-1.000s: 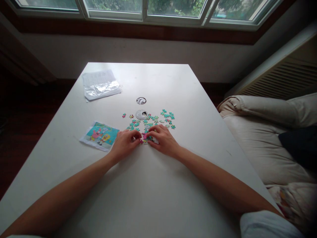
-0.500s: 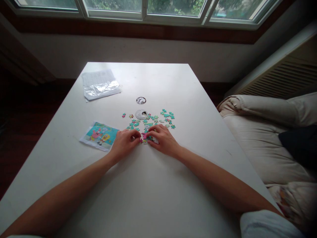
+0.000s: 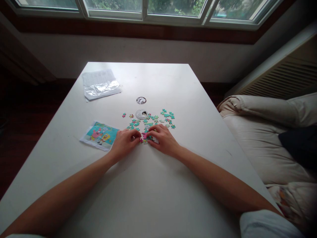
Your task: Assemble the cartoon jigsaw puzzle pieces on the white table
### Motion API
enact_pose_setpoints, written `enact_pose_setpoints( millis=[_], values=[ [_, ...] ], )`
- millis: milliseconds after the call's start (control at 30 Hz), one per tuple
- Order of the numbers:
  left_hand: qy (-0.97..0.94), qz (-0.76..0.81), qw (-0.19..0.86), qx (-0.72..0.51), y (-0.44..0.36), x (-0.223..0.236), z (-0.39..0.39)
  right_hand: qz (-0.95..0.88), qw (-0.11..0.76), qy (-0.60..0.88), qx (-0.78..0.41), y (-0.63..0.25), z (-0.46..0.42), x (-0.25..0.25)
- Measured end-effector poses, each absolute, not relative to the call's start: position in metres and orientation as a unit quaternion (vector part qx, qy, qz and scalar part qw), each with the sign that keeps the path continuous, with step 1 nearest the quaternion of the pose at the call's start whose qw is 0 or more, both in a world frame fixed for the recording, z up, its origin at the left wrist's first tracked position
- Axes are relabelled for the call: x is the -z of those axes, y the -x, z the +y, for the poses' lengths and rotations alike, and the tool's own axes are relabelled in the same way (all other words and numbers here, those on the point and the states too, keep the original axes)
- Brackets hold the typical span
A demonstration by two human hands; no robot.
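My left hand [image 3: 126, 140] curls its thumb and fingertips at the left side of a small pink jigsaw piece [image 3: 141, 140]. Facing it, my right hand [image 3: 163, 138] bends over a joined patch of jigsaw pieces [image 3: 145, 135], its fingertips on the patch's right part and covering some of it. Pink shows at the patch's lower left and a pale cartoon face higher up. Loose green jigsaw pieces [image 3: 134, 124] lie just beyond my left fingers, with more green ones [image 3: 167, 114] past my right hand.
A colourful cartoon picture sheet [image 3: 99, 135] lies left, partly beneath my left hand. Two round openings or discs [image 3: 141, 100] are beyond the pieces. A clear plastic packet with papers [image 3: 101, 85] rests at the table's [image 3: 153, 191] far left. A cushioned seat [image 3: 252, 148] stands on the right.
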State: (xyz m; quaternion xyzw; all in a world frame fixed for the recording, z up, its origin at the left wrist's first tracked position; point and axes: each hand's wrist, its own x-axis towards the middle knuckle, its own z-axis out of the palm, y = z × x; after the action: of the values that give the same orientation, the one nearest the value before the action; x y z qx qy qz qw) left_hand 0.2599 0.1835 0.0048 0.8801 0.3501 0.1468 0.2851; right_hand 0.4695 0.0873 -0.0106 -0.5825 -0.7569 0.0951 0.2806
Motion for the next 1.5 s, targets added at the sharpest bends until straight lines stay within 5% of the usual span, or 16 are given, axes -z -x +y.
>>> enact_pose_setpoints(
  millis=[1500],
  values=[
    [-0.902, 0.345, 0.204, -0.161, -0.269, -0.0053, 0.1791, -0.762, 0.266, 0.584, -0.084, -0.4679, 0.0888, 0.0113]
  ],
)
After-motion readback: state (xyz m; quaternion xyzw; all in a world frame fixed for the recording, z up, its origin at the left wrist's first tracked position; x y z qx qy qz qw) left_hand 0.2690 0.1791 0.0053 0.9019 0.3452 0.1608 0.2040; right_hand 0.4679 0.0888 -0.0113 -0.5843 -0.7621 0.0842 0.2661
